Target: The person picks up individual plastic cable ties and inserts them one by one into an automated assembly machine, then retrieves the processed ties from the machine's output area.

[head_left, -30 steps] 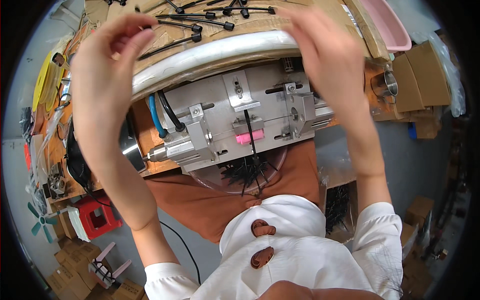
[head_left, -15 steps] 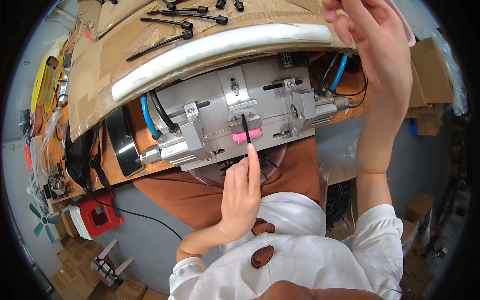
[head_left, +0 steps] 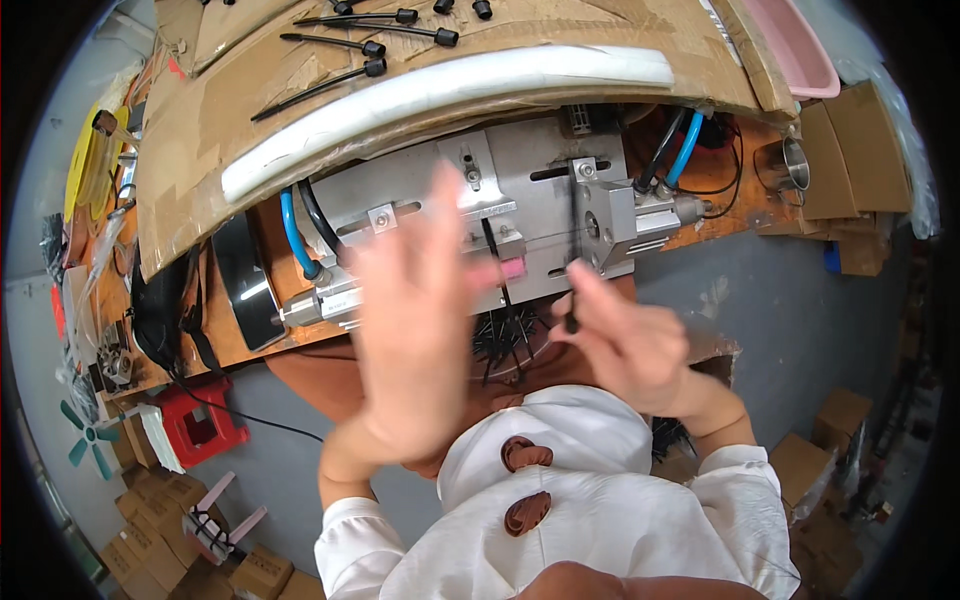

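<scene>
My left hand, blurred by motion, is raised over the left part of the metal fixture. Its fingers look stretched out, and I see nothing in them. My right hand pinches a slim black rod near its thicker lower end, upright before the right-hand block and smeared. Another black rod lies across the fixture's middle, over a pink piece that my left hand partly covers. In my lap, a clear bowl holding many thin black pieces shows between my hands.
Cardboard behind the fixture carries a long white padded strip and several black knobbed rods. Blue hoses run to the fixture. A phone lies left; a metal cup and pink tray are right.
My right hand has come down from the upper right and now holds a black rod. My left hand has left the rod on the fixture and moved left and up.
</scene>
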Demonstrator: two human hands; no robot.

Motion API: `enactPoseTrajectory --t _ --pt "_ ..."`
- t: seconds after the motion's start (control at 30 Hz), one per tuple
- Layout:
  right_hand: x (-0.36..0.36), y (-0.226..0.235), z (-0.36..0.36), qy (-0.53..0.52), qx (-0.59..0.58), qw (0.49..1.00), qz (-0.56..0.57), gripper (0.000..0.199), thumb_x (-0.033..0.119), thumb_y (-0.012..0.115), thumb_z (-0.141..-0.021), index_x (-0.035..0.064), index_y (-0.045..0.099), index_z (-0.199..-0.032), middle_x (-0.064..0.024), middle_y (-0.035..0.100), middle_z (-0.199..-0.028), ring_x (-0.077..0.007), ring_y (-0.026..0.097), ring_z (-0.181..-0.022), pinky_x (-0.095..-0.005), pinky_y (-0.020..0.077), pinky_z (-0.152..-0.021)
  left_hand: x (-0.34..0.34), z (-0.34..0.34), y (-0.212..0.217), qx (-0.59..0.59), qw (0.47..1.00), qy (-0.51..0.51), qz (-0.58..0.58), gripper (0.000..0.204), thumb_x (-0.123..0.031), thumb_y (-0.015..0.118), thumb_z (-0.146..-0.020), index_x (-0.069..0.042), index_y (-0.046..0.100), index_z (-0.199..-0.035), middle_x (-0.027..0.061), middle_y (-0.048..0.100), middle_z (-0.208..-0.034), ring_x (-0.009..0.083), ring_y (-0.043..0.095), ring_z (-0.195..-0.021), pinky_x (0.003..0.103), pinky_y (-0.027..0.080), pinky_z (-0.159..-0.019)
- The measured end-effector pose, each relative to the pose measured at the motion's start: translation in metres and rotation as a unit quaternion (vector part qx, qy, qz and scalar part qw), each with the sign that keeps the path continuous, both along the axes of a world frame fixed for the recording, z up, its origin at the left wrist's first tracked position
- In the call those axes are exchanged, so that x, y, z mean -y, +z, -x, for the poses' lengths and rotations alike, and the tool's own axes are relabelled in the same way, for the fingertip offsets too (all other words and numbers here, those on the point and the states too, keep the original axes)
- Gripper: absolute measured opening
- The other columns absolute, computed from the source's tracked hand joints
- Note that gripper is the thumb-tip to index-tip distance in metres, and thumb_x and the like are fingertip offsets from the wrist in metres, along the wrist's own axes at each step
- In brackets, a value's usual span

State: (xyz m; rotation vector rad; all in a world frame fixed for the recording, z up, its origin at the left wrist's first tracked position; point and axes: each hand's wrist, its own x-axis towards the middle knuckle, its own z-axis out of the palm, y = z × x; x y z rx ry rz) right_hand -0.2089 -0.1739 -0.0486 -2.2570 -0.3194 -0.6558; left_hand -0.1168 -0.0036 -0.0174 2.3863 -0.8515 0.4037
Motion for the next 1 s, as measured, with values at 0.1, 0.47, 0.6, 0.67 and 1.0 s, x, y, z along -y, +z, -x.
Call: enactPoseTrajectory --t 0.1,0.47,0.6,0.67,1.0 --pt "-0.014 -0.031 0.007 -0.001 -0.030 0.998 0.058 0.063 0.001 0.074 -0.071 -0.0051 0.052 -0.130 -0.0061 0.058 -0.065 -0.0145 0.053 -0.047 -0.0300 0.0418 -0.045 0.008 -0.082 0.024 0.178 0.976 0.121 -0.047 0.031 -0.022 0.060 -0.091 -0.006 0.058 -0.118 0.0143 0.056 -0.094 0.0302 0.051 -0.088 0.041 0.041 -0.080" --pt "-0.011 -0.018 -0.010 0.033 -0.088 0.992 0.082 0.061 0.006 0.074 -0.073 -0.0008 0.053 -0.129 -0.0064 0.059 -0.069 -0.0164 0.058 -0.056 -0.0304 0.0442 -0.047 -0.001 -0.048 0.029 0.056 0.997 0.018 0.050 0.018 -0.007 0.070 -0.077 -0.003 0.060 -0.090 0.0087 0.055 -0.085 0.0236 0.050 -0.078 0.034 0.042 -0.070" --pt "0.001 0.043 -0.070 -0.004 0.091 0.985 0.150 0.043 0.017 0.075 -0.073 0.0039 0.063 -0.113 -0.0074 0.060 -0.074 -0.0184 0.059 -0.059 -0.0320 0.0466 -0.051 -0.021 0.017 -0.010 0.054 0.994 0.000 0.090 0.041 0.012 0.069 -0.065 -0.002 0.064 -0.104 0.0110 0.061 -0.094 0.0247 0.053 -0.078 0.037 0.044 -0.073" --pt "-0.001 0.066 -0.130 -0.051 0.171 0.960 0.215 0.032 0.017 0.075 -0.076 0.0035 0.064 -0.103 -0.0099 0.062 -0.075 -0.0219 0.057 -0.059 -0.0353 0.0467 -0.055 -0.020 0.044 -0.030 0.016 0.998 0.001 0.055 0.057 0.013 0.067 -0.065 0.003 0.058 -0.120 0.0130 0.060 -0.095 0.0273 0.053 -0.082 0.038 0.044 -0.076" --pt "0.047 0.169 -0.186 0.206 -0.308 0.924 0.098 0.028 0.010 0.061 -0.080 -0.0026 0.064 -0.105 -0.0114 0.067 -0.081 -0.0166 0.060 -0.073 -0.0336 0.0500 -0.070 0.008 0.057 -0.059 -0.011 0.994 -0.036 -0.101 0.068 0.011 0.058 -0.067 0.011 0.042 -0.134 0.0116 0.051 -0.098 0.0228 0.051 -0.083 0.031 0.047 -0.074"
